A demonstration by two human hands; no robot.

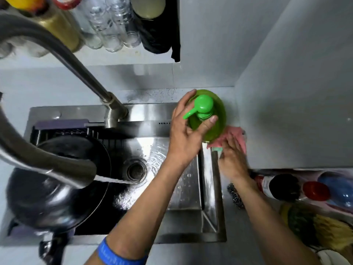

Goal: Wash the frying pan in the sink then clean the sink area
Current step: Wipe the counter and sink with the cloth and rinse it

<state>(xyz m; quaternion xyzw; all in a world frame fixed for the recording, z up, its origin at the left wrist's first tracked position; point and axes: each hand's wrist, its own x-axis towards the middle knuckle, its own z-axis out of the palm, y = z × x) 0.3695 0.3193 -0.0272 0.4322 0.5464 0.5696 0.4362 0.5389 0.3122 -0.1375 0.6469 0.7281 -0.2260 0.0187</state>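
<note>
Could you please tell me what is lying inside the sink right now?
A black frying pan sits left in the sink, water running near the drain. The faucet covers part of the pan.

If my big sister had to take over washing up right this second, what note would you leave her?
Left hand: wrapped around the green soap bottle at the sink's back right corner.
Right hand: on the pink cloth beside the bottle; grip unclear.
Frying pan: sitting in the sink, left side.
Tap: running, water going towards the drain.
Steel scrubber: on the counter, right of the sink.
Done: pan in the sink, water on.
Left: soap, scrub and rinse the pan, then wipe the sink area.
</note>
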